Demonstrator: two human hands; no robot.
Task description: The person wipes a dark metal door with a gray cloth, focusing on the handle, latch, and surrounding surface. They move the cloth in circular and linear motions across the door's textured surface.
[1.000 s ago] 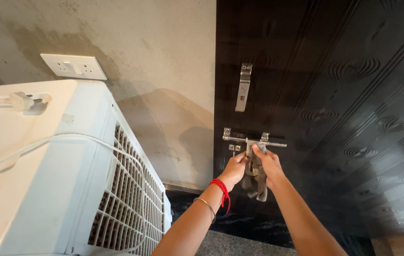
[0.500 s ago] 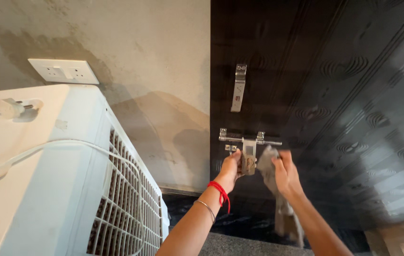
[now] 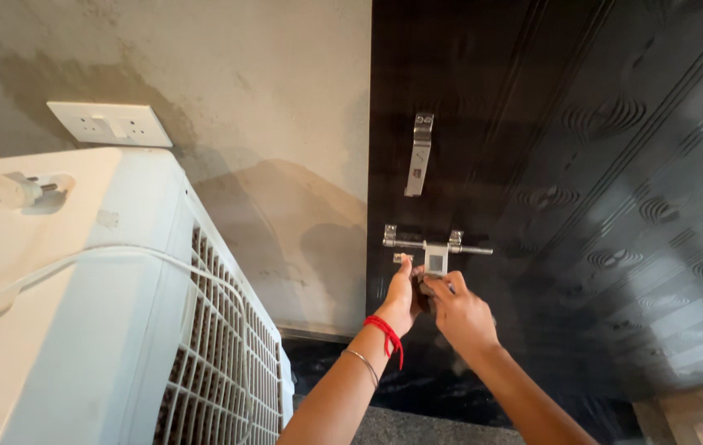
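Both hands at the steel door latch [image 3: 436,248] – left hand [image 3: 402,298] and right hand [image 3: 458,311] fingers pinched on its hanging hasp [image 3: 434,262], bolt not yet slid, dark door [image 3: 582,165] shut.

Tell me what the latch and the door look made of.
Latch: looks like brushed steel, silvery grey with a dull shine; possibly plated. Door: dark, near-black panel with pressed grain swirls and grooves, glossy where light hits; laminate or embossed sheet, cannot tell which. Both hands work at the latch's hanging flap.
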